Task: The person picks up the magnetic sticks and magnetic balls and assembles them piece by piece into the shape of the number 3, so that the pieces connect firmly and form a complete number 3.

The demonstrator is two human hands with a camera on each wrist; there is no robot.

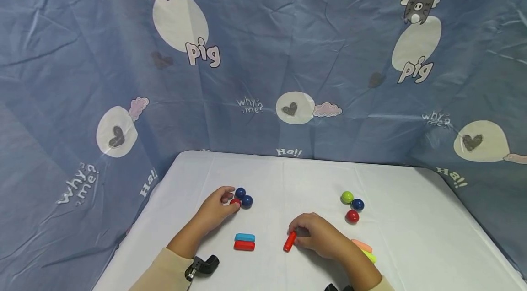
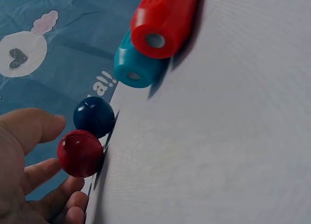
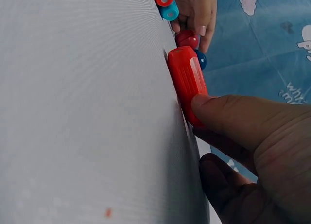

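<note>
Red ball [image 2: 80,153] sits at the left of the desk [image 1: 313,181], where the left hand [image 1: 216,211] has its fingers parted around it; whether they touch it I cannot tell. Two navy balls [image 1: 247,202] crowd beside it, perhaps grouped by shape. Next, a blue bar [image 1: 244,237] and a red bar [image 1: 244,245] lie side by side, their flat facets likely checking any roll. The right hand [image 1: 319,234] pinches another red bar [image 1: 290,241] near one end, probably leaving the other free for aligning. Farther right, lime [image 1: 347,197], navy [image 1: 357,204] and red [image 1: 352,216] balls cluster beyond salmon [image 1: 362,245] and yellow [image 1: 369,256] bars, partly hidden by the forearm.
</note>
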